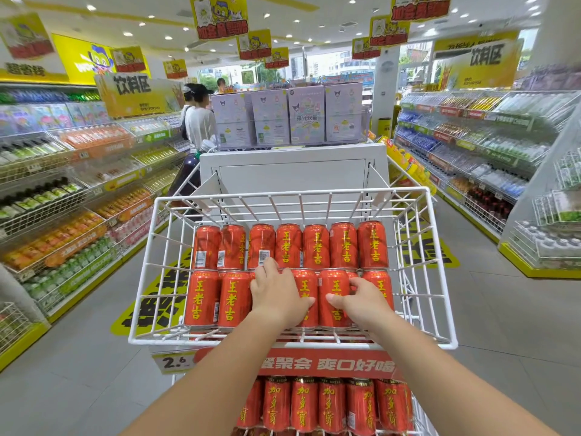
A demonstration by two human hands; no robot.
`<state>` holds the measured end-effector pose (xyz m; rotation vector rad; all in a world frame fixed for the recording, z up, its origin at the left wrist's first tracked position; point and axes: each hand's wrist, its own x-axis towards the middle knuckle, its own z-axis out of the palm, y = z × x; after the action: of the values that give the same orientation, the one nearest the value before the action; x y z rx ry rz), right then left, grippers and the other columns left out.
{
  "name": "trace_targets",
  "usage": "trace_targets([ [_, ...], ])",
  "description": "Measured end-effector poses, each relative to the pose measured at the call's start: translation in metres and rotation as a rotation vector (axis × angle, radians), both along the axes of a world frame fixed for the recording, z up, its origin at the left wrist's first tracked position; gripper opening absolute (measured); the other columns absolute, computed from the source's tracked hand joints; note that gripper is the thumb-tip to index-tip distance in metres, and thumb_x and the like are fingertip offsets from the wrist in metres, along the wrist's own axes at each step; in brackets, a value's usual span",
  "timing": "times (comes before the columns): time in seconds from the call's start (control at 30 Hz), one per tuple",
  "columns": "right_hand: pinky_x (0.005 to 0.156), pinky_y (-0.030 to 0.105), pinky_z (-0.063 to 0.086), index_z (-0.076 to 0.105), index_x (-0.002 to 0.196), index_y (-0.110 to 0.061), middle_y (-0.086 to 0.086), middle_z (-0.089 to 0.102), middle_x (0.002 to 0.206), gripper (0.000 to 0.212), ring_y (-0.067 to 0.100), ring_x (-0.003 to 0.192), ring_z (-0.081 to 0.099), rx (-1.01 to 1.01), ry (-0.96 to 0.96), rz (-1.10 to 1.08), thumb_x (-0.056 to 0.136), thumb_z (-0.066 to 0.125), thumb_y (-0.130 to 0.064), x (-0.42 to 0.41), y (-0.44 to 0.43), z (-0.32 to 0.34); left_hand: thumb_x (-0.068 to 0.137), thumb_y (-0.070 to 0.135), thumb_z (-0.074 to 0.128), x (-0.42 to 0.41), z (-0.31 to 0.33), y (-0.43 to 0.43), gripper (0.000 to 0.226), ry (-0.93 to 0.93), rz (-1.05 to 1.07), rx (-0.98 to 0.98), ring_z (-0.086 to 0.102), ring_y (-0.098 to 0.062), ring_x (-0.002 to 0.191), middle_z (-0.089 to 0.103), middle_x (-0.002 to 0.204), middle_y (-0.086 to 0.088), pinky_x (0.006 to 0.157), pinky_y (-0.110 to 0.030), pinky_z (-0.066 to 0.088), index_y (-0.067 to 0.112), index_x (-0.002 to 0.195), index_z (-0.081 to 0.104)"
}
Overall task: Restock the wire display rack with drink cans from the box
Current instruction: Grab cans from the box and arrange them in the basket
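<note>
A white wire rack basket [292, 343] holds two rows of red drink cans with yellow characters: a back row [316, 246] and a front row [201, 297]. My left hand [276, 295] lies over a front-row can, fingers reaching to the back row. My right hand [361, 302] grips a front-row can [334, 298], thumb on its near side and fingers curled round its far side. The box is not in view.
A lower tier with more red cans [330, 404] sits below a red price strip [314, 363]. Drink shelves [63, 215] line the left aisle, more shelves [487, 158] the right. A person [198, 121] stands behind a white end unit [292, 168].
</note>
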<state>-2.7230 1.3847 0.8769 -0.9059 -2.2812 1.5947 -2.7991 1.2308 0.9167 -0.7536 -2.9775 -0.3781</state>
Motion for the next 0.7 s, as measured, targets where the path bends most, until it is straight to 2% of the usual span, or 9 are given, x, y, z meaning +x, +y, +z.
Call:
trace_targets([
  [0.07,0.089,0.044,0.059,0.059,0.123,-0.027,-0.004,0.068,0.116,0.059,0.019,0.100,0.068,0.049,-0.011,-0.003,0.072,0.084,-0.047,-0.001,0.000,0.000,0.087,0.070,0.059,-0.003,-0.003,-0.002,0.077,0.010,-0.011,-0.050,0.013,-0.036,0.148,0.011,0.164,-0.011,0.118,-0.052,0.021,0.022,0.146,0.045],
  [0.13,0.090,0.043,0.058,0.051,0.120,-0.029,-0.005,0.065,0.115,0.053,0.019,0.103,0.066,0.087,-0.010,-0.004,0.079,0.082,-0.039,0.002,-0.002,0.003,0.090,0.070,0.053,-0.005,-0.006,-0.005,0.082,0.013,-0.027,-0.086,0.001,-0.037,0.153,-0.003,0.169,-0.010,0.119,-0.057,0.014,0.025,0.154,0.033],
  [0.2,0.091,0.043,0.058,0.048,0.126,-0.028,-0.004,0.063,0.119,0.058,0.020,0.107,0.065,0.118,-0.017,-0.008,0.080,0.082,-0.038,0.003,-0.001,0.002,0.091,0.071,0.050,-0.007,-0.008,-0.006,0.084,0.015,-0.037,-0.105,-0.004,-0.037,0.154,-0.008,0.169,-0.010,0.120,-0.060,0.011,0.024,0.158,0.027],
  [0.4,0.091,0.046,0.057,0.047,0.134,-0.029,-0.002,0.062,0.125,0.067,0.021,0.108,0.064,0.129,-0.030,-0.010,0.078,0.081,-0.043,0.001,-0.003,0.001,0.095,0.071,0.043,-0.007,-0.008,-0.007,0.092,-0.002,-0.068,-0.161,-0.005,-0.036,0.156,-0.002,0.170,-0.011,0.121,-0.061,0.007,0.017,0.162,0.011],
  [0.53,0.092,0.045,0.057,0.046,0.134,-0.028,-0.002,0.061,0.125,0.069,0.021,0.107,0.064,0.139,-0.056,-0.011,0.075,0.078,-0.046,0.001,-0.004,0.005,0.095,0.071,0.039,-0.005,-0.009,-0.015,0.095,0.075,-0.117,-0.186,-0.002,-0.035,0.156,-0.002,0.171,-0.012,0.124,-0.059,0.009,0.018,0.162,-0.002],
  [0.6,0.093,0.046,0.056,0.047,0.132,-0.026,-0.001,0.058,0.126,0.071,0.022,0.108,0.062,0.195,-0.075,-0.010,0.072,0.076,-0.051,0.002,-0.006,0.008,0.095,0.070,0.040,-0.005,-0.007,-0.021,0.095,0.103,-0.151,-0.189,-0.001,-0.035,0.157,-0.002,0.170,-0.015,0.125,-0.058,0.011,0.019,0.163,-0.004],
  [0.7,0.102,0.048,0.049,0.042,0.141,-0.020,0.004,0.051,0.135,0.083,0.027,0.122,0.055,0.346,-0.104,-0.005,0.072,0.071,-0.057,0.007,-0.013,0.014,0.093,0.072,0.039,0.000,-0.004,-0.032,0.097,0.075,-0.155,-0.146,0.001,-0.037,0.156,0.000,0.170,-0.014,0.126,-0.057,0.010,0.020,0.163,-0.003],
])
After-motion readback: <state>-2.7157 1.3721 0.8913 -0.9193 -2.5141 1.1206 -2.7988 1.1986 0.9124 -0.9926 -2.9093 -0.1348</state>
